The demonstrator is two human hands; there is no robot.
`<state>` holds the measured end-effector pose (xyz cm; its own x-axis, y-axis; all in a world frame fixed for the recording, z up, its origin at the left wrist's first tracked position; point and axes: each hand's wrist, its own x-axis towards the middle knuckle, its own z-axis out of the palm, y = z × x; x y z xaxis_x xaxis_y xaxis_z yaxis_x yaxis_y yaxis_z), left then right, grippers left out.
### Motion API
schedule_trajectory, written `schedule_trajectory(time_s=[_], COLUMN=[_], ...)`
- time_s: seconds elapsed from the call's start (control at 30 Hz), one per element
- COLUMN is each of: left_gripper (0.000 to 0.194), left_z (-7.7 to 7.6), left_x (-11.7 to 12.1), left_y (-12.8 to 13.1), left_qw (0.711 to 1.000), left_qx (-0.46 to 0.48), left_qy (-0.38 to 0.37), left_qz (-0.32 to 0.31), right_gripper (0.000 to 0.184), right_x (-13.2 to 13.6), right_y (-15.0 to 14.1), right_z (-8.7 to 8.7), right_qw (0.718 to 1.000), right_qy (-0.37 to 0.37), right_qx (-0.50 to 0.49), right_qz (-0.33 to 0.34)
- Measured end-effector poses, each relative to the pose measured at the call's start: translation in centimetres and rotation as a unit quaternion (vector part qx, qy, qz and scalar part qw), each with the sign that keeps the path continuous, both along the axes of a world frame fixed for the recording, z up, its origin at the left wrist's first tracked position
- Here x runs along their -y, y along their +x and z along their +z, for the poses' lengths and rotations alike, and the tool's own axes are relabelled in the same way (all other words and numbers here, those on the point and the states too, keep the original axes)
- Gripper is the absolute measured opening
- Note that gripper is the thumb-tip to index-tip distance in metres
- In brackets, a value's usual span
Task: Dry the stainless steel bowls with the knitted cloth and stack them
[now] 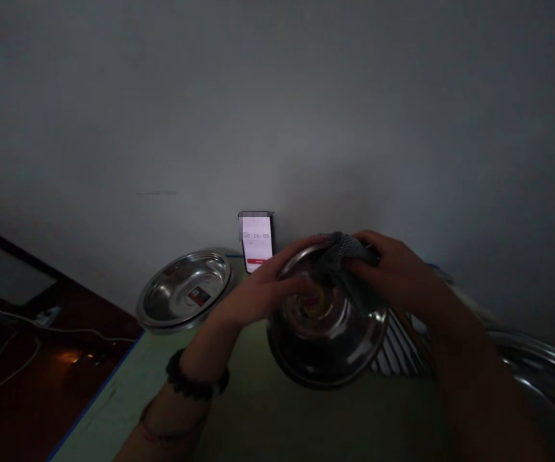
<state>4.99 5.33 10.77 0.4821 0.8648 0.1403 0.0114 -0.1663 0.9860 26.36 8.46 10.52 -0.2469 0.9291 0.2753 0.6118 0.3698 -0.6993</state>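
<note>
A shiny metal bowl (330, 346) is tilted above the table, with a coloured sticker near its middle. My left hand (262, 292) grips the bowl's left side, its thumb lying across the metal and its fingers along the far rim. In my right hand (392, 269) is a dark mesh-textured cloth (337, 253), bunched and pressed against the bowl's upper right part. Some of my right fingers are hidden behind the cloth. Just right of the bowl, partly covered by it and my right forearm, lies a row of pale and dark stripes (397, 350), possibly utensils; the dim light leaves their kind unclear.
Metal dishes (162, 314) are stacked at the left, a dark label in the top one. A lit phone (258, 240) showing a timer leans against the wall. Larger metal basins (541, 350) stand at the right. The green table (128, 372) has a blue edge; cables (79, 330) lie beyond it.
</note>
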Motion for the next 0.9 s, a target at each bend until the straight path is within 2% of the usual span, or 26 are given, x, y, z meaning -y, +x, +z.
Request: schedule_trajectory(time_s=[0.1, 0.2, 0.33, 0.4, 0.47, 0.53, 0.6, 0.7, 0.9], left_gripper=[0.057, 0.06, 0.059, 0.054, 0.047, 0.046, 0.05, 0.056, 0.053], left_z=[-0.2, 0.1, 1.0, 1.4, 1.8, 2.2, 2.4, 2.4, 1.7], left_x=[0.2, 0.2, 0.0, 0.0, 0.1, 0.3, 0.5, 0.9, 2.1], left_y=[-0.2, -0.8, -1.5, -1.5, -1.3, -1.1, -0.8, -0.2, 2.3], left_qw=[1.0, 1.0, 0.991, 0.982, 0.969, 0.958, 0.951, 0.934, 0.879], left_qx=[-0.019, 0.017, 0.109, 0.145, 0.167, 0.177, 0.195, 0.235, 0.274], left_qy=[0.011, 0.0, -0.002, 0.045, 0.106, 0.14, 0.143, 0.15, 0.235], left_qz=[-0.011, 0.021, 0.075, 0.109, 0.148, 0.177, 0.193, 0.225, 0.311], right_gripper=[0.013, 0.015, 0.016, 0.016, 0.016, 0.017, 0.018, 0.022, 0.029], right_x=[-0.5, -0.7, -0.4, -0.1, 0.4, 0.8, 1.2, 1.5, 0.7], right_y=[0.1, -0.5, -1.9, -2.5, -2.8, -2.7, -2.4, -1.9, -2.4], right_z=[0.0, 0.2, 0.5, 0.7, 1.1, 1.6, 2.1, 2.4, 1.3], right_qw=[0.998, 0.999, 0.99, 0.979, 0.971, 0.968, 0.971, 0.981, 0.975], right_qy=[-0.015, 0.009, 0.101, 0.125, 0.141, 0.16, 0.16, 0.124, 0.088], right_qx=[0.024, 0.007, -0.044, -0.072, -0.098, -0.099, -0.073, -0.051, -0.172], right_qz=[0.049, 0.045, -0.088, -0.146, -0.168, -0.169, -0.16, -0.142, -0.108])
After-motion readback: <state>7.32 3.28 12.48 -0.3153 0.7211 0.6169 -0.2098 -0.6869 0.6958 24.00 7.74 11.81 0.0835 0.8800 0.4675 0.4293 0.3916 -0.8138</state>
